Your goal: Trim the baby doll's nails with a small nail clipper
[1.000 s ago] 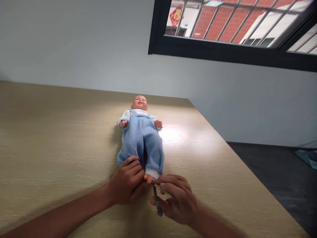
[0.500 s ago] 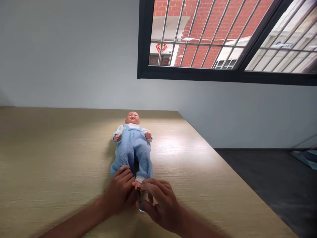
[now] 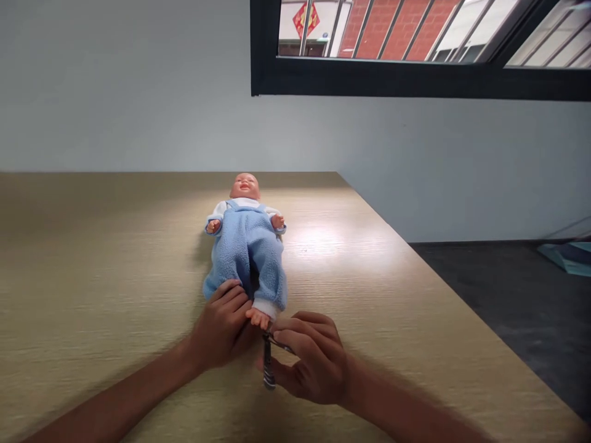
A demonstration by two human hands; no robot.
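A pale grey wall [image 3: 138, 111] rises beyond a broad, tan wood-grain table [image 3: 92, 258]. A black-framed, barred window [image 3: 369, 80] sits high above the table's far side. Past the table's right edge lies a dark floor [image 3: 498, 320], with a flat teal object [image 3: 566, 258] on it.

On the table, towards the person's near edge, a baby doll in blue fleece overalls and a white top [image 3: 244, 258] lies on its back, head pointing to the far edge. It should handle as a light, soft thing, with a padded body and firmer, smooth limbs, and the lower leg gives a sure hold.

There are one doll, two hands and one clipper. The fingers [image 3: 226, 296] of the left hand [image 3: 221, 329] curl firmly around one blue trouser leg. The right hand [image 3: 309, 360] pinches a small striped metal nail clipper [image 3: 268, 364] just beside the doll's one visible bare foot [image 3: 257, 317]; whether they touch cannot be told.
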